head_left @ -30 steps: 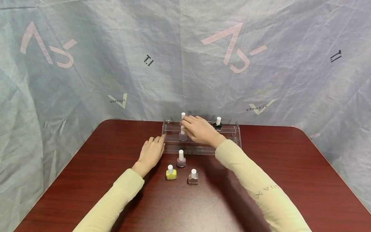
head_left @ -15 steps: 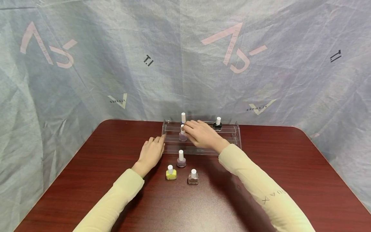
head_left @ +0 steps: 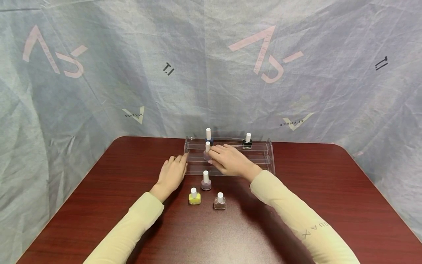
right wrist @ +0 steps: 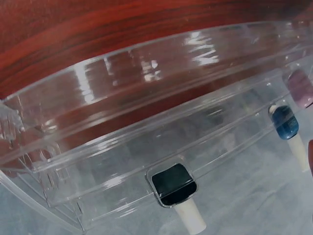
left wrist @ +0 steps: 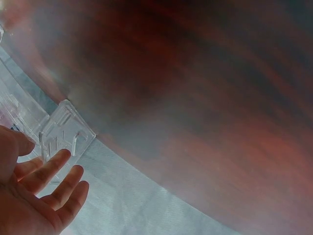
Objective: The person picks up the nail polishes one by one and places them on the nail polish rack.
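Observation:
A clear tiered display rack (head_left: 230,170) stands at the back of the table. My left hand (head_left: 172,172) rests at its left end; in the left wrist view the fingers (left wrist: 73,188) are loosely extended beside the clear end panel (left wrist: 68,134). My right hand (head_left: 230,160) is at the rack's middle tier, its fingertips right beside a mauve nail polish bottle (head_left: 207,155) with a white cap, thumb and fingers apart. Behind it on the top tier stand a blue nail polish bottle (head_left: 208,138) and, farther right, a black nail polish bottle (head_left: 247,143).
In front of the rack, on the dark red table (head_left: 184,234), stand another mauve nail polish bottle (head_left: 206,184), a yellow one (head_left: 195,198) and a brownish one (head_left: 219,203). A grey printed cloth (head_left: 197,91) hangs behind the table.
My right hand has come off the mauve bottle's cap and moved down and slightly right, uncovering the blue bottle behind. My left hand has stayed at the rack's end.

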A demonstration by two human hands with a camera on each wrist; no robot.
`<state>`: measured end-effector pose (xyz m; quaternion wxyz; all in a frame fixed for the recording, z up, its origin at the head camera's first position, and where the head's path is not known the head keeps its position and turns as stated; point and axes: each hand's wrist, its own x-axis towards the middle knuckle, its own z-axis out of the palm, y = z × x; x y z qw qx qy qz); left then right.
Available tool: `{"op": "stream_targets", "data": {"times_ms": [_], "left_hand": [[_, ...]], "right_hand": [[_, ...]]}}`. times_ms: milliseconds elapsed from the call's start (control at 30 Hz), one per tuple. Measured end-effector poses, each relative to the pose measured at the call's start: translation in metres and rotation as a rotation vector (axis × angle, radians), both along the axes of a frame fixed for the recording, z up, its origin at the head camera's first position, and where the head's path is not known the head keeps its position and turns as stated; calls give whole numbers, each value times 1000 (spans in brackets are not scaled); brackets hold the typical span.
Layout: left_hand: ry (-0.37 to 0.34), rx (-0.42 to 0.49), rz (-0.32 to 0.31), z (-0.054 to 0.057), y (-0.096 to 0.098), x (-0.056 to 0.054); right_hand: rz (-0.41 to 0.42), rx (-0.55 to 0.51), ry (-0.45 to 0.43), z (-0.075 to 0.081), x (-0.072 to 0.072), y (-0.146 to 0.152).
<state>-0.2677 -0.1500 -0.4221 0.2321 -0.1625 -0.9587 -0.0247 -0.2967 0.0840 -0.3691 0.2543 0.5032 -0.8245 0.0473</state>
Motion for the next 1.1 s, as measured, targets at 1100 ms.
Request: {"op": "stream_targets", "data": {"times_ms": [1100], "left_hand": [[-17, -3, 15, 1, 1, 0]], "right_hand": [[131, 83, -37, -13, 21, -12]]}}
